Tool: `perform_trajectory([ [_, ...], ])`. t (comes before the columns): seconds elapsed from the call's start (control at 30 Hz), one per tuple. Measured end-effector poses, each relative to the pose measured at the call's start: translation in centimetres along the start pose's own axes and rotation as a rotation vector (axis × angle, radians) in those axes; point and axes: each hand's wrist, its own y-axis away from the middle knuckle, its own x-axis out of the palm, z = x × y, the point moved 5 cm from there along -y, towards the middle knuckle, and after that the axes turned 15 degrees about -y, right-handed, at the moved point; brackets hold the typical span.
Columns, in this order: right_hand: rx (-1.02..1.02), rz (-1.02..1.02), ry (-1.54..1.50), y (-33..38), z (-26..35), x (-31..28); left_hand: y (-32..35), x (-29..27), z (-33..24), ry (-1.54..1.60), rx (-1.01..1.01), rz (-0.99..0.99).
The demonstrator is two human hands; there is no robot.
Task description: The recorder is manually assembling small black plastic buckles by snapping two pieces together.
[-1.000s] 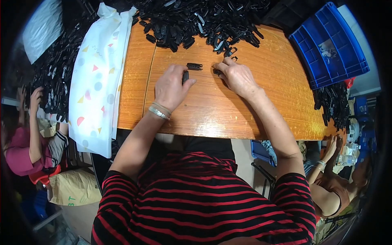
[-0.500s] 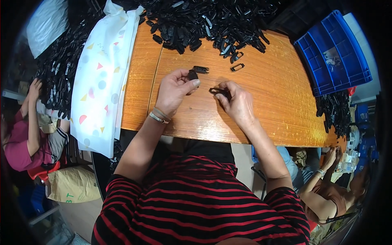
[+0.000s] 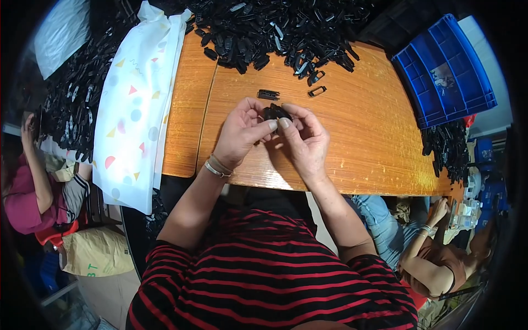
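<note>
Above the wooden table, my left hand [image 3: 242,131] and my right hand [image 3: 306,137] meet, both closed on small black plastic parts [image 3: 276,114] pressed side by side between thumbs and fingers. Each hand appears to grip one part; my fingers hide where they touch. Just beyond my fingertips lies a loose black clip-like piece [image 3: 268,94]. Farther right, an open black oblong frame [image 3: 317,91] rests on the wood, close to the near edge of the big heap of black plastic parts [image 3: 242,41].
A white plastic sheet [image 3: 129,115] with coloured shapes covers the table's left side, another black heap [image 3: 71,104] beyond it. A blue crate [image 3: 445,71] stands at the right by more parts [image 3: 444,151]. Co-workers sit at left [image 3: 36,184] and right [image 3: 434,264].
My right hand has moved left and up to meet my left hand, bringing the two held black parts together. The left co-worker's hand has shifted along the heap's edge.
</note>
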Motion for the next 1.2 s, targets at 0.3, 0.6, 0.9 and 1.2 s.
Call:
perform_trajectory([
  [0.3, -0.14, 0.033, 0.246, 0.2, -0.7, -0.5, -0.1, 1.4, -0.3, -0.364, 0.103, 0.006],
  [0.6, -0.125, -0.03, 0.187, 0.5, -0.9, -0.9, 1.1, 1.4, -1.3, -0.093, -0.037, 0.141],
  [0.9, -0.064, 0.008, 0.2, 0.7, -0.9, -1.1, 1.6, 0.7, -2.1, -0.148, 0.067, -0.081],
  [1.2, -0.067, 0.02, 0.179, 0.4, 0.5, 0.3, 1.9, 0.4, -1.9, -0.172, 0.126, -0.114],
])
